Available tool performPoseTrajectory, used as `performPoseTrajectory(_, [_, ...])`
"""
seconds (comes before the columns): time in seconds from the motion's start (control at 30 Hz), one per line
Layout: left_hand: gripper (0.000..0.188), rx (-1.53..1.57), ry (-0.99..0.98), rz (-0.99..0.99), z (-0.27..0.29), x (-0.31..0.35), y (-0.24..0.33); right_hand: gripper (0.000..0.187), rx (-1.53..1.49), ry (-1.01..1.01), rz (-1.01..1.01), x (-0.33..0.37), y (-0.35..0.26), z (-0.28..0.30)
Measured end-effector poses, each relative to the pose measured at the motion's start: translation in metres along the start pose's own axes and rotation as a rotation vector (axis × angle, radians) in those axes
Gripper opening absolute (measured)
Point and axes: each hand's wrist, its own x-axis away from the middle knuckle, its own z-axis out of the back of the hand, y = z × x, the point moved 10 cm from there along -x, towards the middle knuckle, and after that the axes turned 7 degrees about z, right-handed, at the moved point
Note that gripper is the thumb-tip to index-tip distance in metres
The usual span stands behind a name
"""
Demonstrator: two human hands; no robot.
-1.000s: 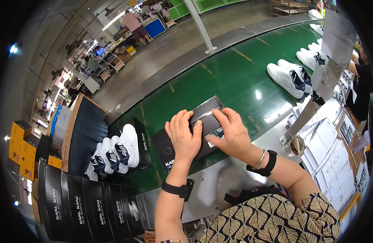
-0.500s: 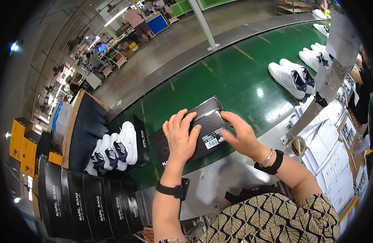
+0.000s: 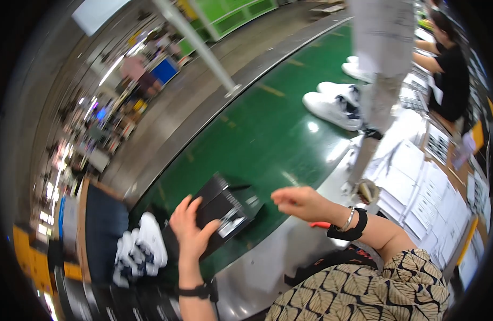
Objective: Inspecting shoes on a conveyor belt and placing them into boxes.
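A black shoebox [image 3: 210, 205] with a white label lies at an angle on the green conveyor belt. A dark edge juts from its right side; blur hides whether that is a flap. My left hand [image 3: 188, 230] is at the box's near left side, fingers and thumb spread, the thumb by the label. Right of the box and apart from it, my right hand [image 3: 301, 203] hovers with its fingers bent in together, and no object shows in it. A red-orange item [image 3: 320, 224] lies below that wrist, its kind unclear.
White sneakers [image 3: 142, 249] stand in a cluster at the left, near black shoeboxes [image 3: 118, 302]. More white sneakers [image 3: 332, 109] sit farther along the belt [image 3: 268, 134]. Paper sheets [image 3: 412, 182] cover the right side, behind a hanging sheet [image 3: 383, 37]. A co-worker [image 3: 450, 69] is beyond.
The view has swung to the right. My right hand has let go of the box and moved off to its right. My left hand has slid to the box's left side, and the box looks turned.
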Motion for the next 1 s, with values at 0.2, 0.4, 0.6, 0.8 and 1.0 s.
performPoseTrajectory(0.2, [0.044,0.001,0.138,0.073,0.002,-0.009,-0.031,0.030,0.335,-0.351,-0.266,0.078,0.020,0.088])
performPoseTrajectory(0.4, [0.042,-0.066,0.154,0.186,-0.001,-0.022,-0.047,0.024,0.440,0.002,-0.444,0.137,0.040,0.214])
performPoseTrajectory(0.6, [0.041,-0.192,0.041,0.249,0.006,-0.030,-0.031,0.031,0.594,0.366,-0.438,0.123,0.122,0.284])
performPoseTrajectory(0.8, [0.038,-0.205,0.114,0.383,0.018,-0.024,-0.009,0.043,0.818,0.250,-0.437,0.063,0.189,0.306])
performPoseTrajectory(1.0, [0.039,-0.299,0.411,0.298,0.035,-0.027,0.018,0.043,1.201,0.087,-0.423,0.012,0.219,0.324])
